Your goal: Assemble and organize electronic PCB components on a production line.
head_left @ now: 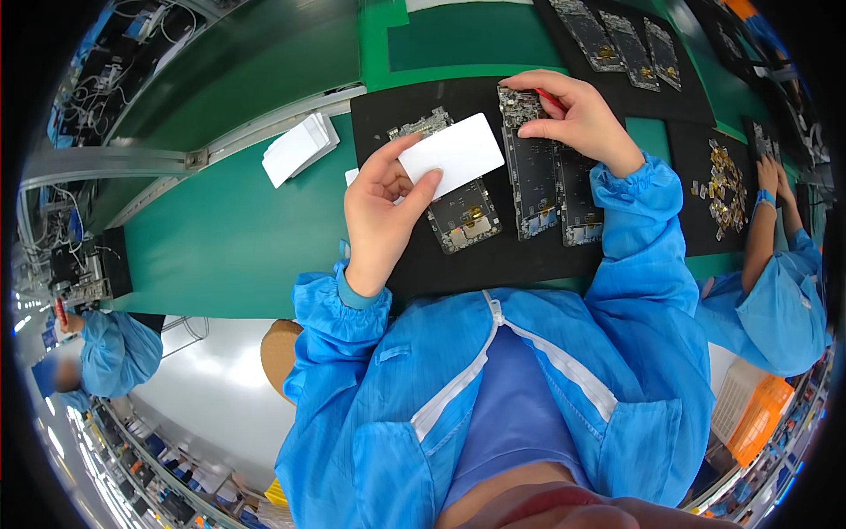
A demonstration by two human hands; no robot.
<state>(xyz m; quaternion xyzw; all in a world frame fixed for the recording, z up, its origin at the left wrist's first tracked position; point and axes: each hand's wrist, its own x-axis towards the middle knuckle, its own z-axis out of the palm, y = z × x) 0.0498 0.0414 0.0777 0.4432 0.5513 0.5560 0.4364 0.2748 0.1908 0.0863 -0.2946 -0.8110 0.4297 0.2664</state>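
My left hand is closed on a blank white card, pinched between thumb and fingers. The card hangs over a phone circuit board on the black mat and hides its middle. My right hand grips the top end of a second circuit board, index finger at its upper corner and thumb on its face. A small red piece shows between the right fingers; I cannot make out what it is. Beside that board lies a third circuit board, partly behind my right wrist.
A stack of white cards lies on the green table at left. More circuit boards rest on a far mat. At right is a pile of small gold parts, near a co-worker's hands. A metal rail crosses at far left.
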